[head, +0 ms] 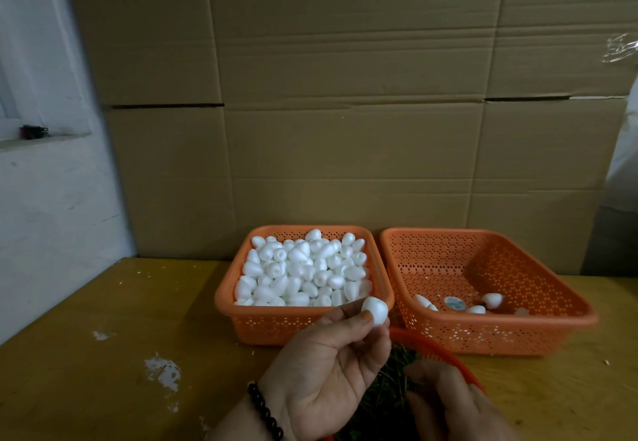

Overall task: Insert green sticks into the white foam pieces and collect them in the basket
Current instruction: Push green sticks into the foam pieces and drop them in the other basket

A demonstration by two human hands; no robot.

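Foam piece (375, 309): white, egg-shaped, matte, smooth, one end rounder; held lower centre of frame, in front of the near rim of the left basket. Left hand (324, 368), palm up, pinches it between thumb and fingertips; a dark bead bracelet (265, 412) sits on that wrist. Right hand (448, 402), bottom right of centre, fingers curled down into a heap of thin green sticks (390, 382) lying in a round red-orange tray (445, 354); cannot tell whether it has hold of a stick. Three orange containers in all: two rectangular perforated baskets side by side mid-frame, plus the round tray at the bottom. Left basket (262, 323) heaped with like white foam pieces, too many to count. Right basket (538, 302) holds about five white pieces along its near floor, and one round pale sticker. All on a yellow-brown table (103, 371) with white scuff marks. Cardboard sheets (345, 95) fill the background.
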